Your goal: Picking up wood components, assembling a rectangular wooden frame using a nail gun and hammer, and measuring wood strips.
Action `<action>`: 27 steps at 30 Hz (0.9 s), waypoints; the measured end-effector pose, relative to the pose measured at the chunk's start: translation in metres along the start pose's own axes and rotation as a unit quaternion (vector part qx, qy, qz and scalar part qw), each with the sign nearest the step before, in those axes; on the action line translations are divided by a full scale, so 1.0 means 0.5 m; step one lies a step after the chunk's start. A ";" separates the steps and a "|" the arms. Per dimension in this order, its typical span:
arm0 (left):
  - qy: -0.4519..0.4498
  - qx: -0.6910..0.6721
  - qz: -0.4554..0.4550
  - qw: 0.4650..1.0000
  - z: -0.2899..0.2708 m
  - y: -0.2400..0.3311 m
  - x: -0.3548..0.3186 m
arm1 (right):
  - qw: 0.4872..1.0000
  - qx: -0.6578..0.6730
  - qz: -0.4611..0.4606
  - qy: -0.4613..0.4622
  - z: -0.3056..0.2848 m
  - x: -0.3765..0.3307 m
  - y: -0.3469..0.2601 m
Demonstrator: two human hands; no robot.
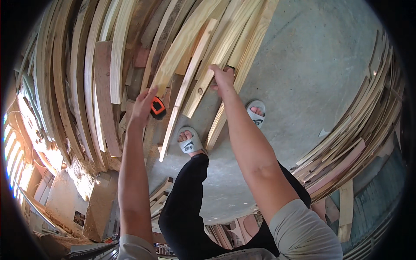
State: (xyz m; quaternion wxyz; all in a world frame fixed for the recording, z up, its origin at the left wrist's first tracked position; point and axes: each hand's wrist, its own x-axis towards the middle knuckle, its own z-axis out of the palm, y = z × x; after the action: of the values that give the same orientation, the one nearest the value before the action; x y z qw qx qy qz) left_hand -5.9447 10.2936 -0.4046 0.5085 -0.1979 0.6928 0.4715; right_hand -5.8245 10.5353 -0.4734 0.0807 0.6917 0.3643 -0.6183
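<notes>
At the near end of a pale board (173, 65), my left hand (142, 105) is closed around an orange-and-black tape measure (158, 107). Its fingertips touch the board's end, and part of the grip is hidden. Farther right, my right hand (223, 79) grips the edge of a knotted pale board (200, 91), thumb on top and some fingers out of sight beneath. Between the hands lies a narrower wooden strip (182, 99). Another long board (242, 71) runs under my right hand along the right side of the pile.
Long boards (78, 78) fill the left side, with a reddish plank (106, 86) among them. More thin strips (346, 151) are stacked at the right on the concrete floor (312, 73). My feet in grey slides (189, 141) stand close to the board ends. Sawdust (81, 175) lies at the lower left.
</notes>
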 end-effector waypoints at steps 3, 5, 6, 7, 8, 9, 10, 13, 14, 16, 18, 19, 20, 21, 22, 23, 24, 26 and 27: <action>-0.011 0.006 0.014 1.000 0.065 -0.052 0.041 | 0.989 -0.075 -0.097 0.082 -0.033 0.091 0.031; -0.054 0.044 0.018 0.997 0.091 -0.041 0.012 | 0.995 -0.021 -0.094 0.019 -0.041 0.085 0.026; -0.052 0.081 0.021 0.995 0.103 -0.033 -0.011 | 0.995 0.040 -0.069 -0.053 -0.049 0.062 0.024; -0.048 0.118 0.025 0.992 0.113 -0.022 -0.035 | 0.986 0.100 -0.045 -0.127 -0.056 0.033 0.016; -0.047 0.153 0.030 0.987 0.123 -0.016 -0.053 | 0.977 0.120 -0.041 -0.170 -0.076 0.016 0.013; -0.062 0.174 0.026 0.982 0.129 -0.022 -0.061 | 0.966 0.139 -0.038 -0.213 -0.102 -0.002 0.006; -0.076 0.194 0.023 0.978 0.135 -0.030 -0.073 | 0.954 0.156 -0.035 -0.255 -0.129 -0.023 -0.001; -0.172 0.290 0.023 0.941 0.207 -0.021 -0.171 | 0.931 0.189 -0.047 -0.308 -0.241 -0.082 -0.018; -0.219 0.324 0.029 0.920 0.236 -0.017 -0.210 | 0.926 0.215 -0.018 -0.310 -0.259 -0.110 -0.021; -0.257 0.378 0.032 0.889 0.280 -0.010 -0.284 | 0.910 0.268 0.041 -0.313 -0.291 -0.165 -0.033; -0.256 0.364 0.034 0.895 0.304 0.012 -0.347 | 0.944 0.210 0.035 -0.251 -0.307 -0.203 -0.060; -0.276 0.369 0.034 0.887 0.306 0.036 -0.368 | 0.957 0.181 0.019 -0.227 -0.311 -0.225 -0.080; -0.295 0.375 0.034 0.878 0.305 0.063 -0.387 | 0.968 0.152 0.003 -0.201 -0.319 -0.246 -0.098; -0.316 0.381 0.034 0.868 0.303 0.083 -0.402 | 0.962 0.170 -0.009 -0.211 -0.330 -0.266 -0.108; -0.310 0.341 0.049 0.886 0.294 0.085 -0.412 | 0.956 0.188 -0.022 -0.225 -0.337 -0.292 -0.121; -0.305 0.300 0.062 0.902 0.280 0.065 -0.413 | 0.949 0.205 -0.033 -0.239 -0.345 -0.313 -0.133; -0.299 0.258 0.074 0.916 0.264 0.040 -0.407 | 0.946 0.213 -0.020 -0.243 -0.355 -0.331 -0.149; -0.305 0.153 0.002 0.940 0.245 0.016 -0.407 | 0.940 0.230 0.006 -0.251 -0.379 -0.368 -0.187; -0.296 0.112 0.000 0.949 0.253 0.025 -0.430 | 0.947 0.222 0.014 -0.231 -0.389 -0.386 -0.199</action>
State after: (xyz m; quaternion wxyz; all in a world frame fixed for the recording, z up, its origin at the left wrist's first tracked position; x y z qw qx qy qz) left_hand -5.8017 10.3634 -0.2122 0.7095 0.0089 0.5597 0.4282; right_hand -5.7236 10.6383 -0.2200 0.0154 0.5350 0.1796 -0.8254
